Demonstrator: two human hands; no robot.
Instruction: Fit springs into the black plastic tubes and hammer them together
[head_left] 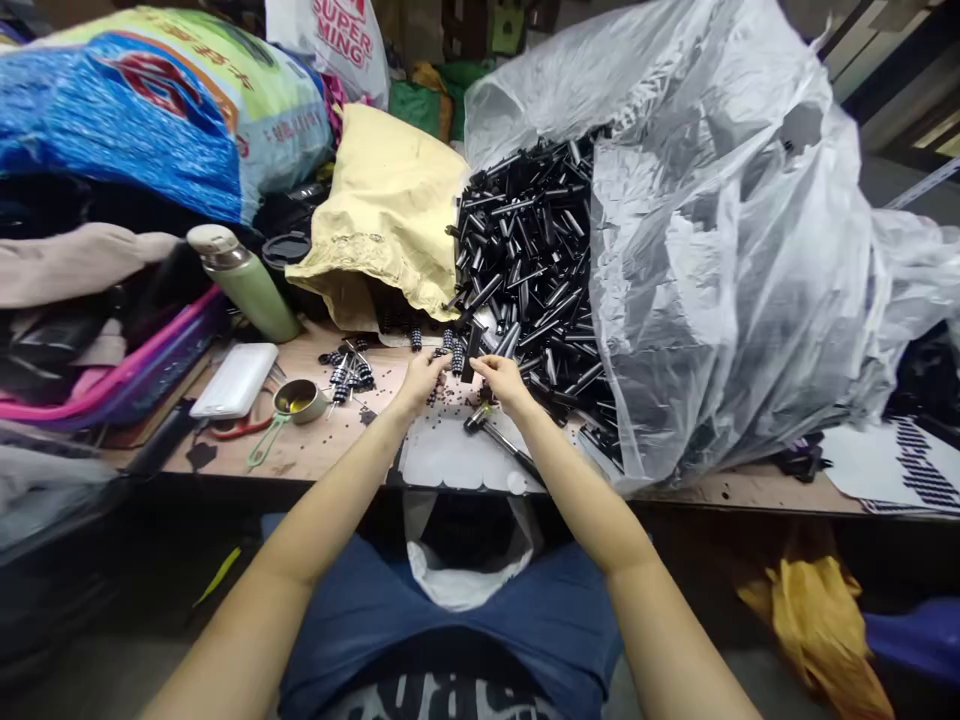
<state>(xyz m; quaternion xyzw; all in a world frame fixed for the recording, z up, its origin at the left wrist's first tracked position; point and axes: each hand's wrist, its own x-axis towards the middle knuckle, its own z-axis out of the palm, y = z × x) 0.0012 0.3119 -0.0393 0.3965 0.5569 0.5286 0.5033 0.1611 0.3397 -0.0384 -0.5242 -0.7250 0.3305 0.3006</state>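
My right hand (501, 380) pinches a flat black plastic piece (472, 350) between thumb and fingers, holding it upright over the bench. Close beside it, my left hand (421, 384) has its fingers closed; whatever they hold is too small to make out. Black-and-white ribbed parts (457, 357) lie just behind and between the hands. Tiny dark bits (448, 400) are scattered below them on a white sheet (442, 455). A hammer (506, 443) rests on that sheet below my right hand, its dark handle pointing to the front edge.
A large clear plastic bag (720, 280) spills a heap of black plastic parts (525, 250). Left of it lies a yellow sack (397, 200). Further left are a green flask (251, 290), a white phone-like case (235, 381), a small metal cup (298, 402) and a pink-rimmed basket (112, 385).
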